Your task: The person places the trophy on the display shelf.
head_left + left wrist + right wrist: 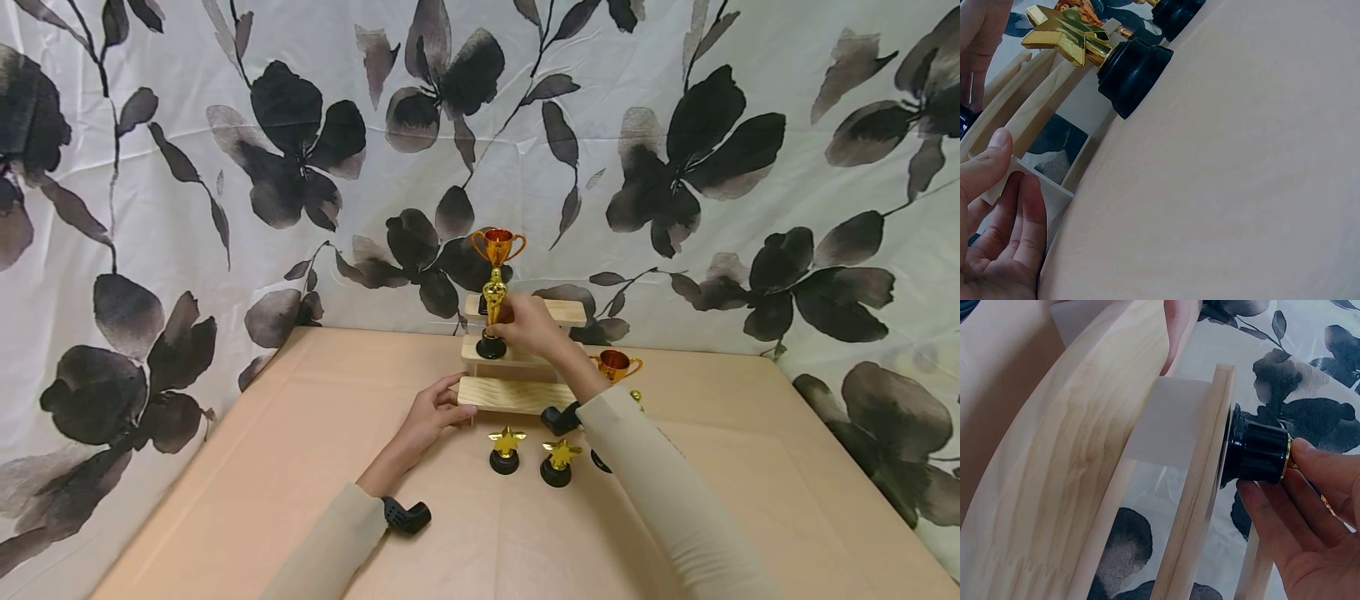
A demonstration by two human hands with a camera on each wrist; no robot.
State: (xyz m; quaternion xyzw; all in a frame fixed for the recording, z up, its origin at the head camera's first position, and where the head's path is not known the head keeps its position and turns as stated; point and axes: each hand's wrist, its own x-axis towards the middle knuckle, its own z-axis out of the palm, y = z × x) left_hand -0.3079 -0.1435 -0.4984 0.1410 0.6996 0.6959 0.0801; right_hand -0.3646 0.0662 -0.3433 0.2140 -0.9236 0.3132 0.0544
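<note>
A tall gold trophy (494, 290) with an orange two-handled cup stands upright on the middle step of a three-tier wooden display stand (513, 395). My right hand (531, 323) pinches it low on the stem, just above its black base (1255, 449). In the right wrist view the base sits right at the step's surface. My left hand (432, 414) grips the left end of the lowest step. Its thumb (988, 155) lies against the wood, and the fingers curl under by the pale side panel (1050, 190).
Two small gold star trophies (506, 442) (559, 454) with black bases stand in front of the stand. Another orange-cup trophy (617, 365) is at the right, partly hidden by my right sleeve. A floral curtain (480, 125) hangs behind the peach-covered table (337, 400).
</note>
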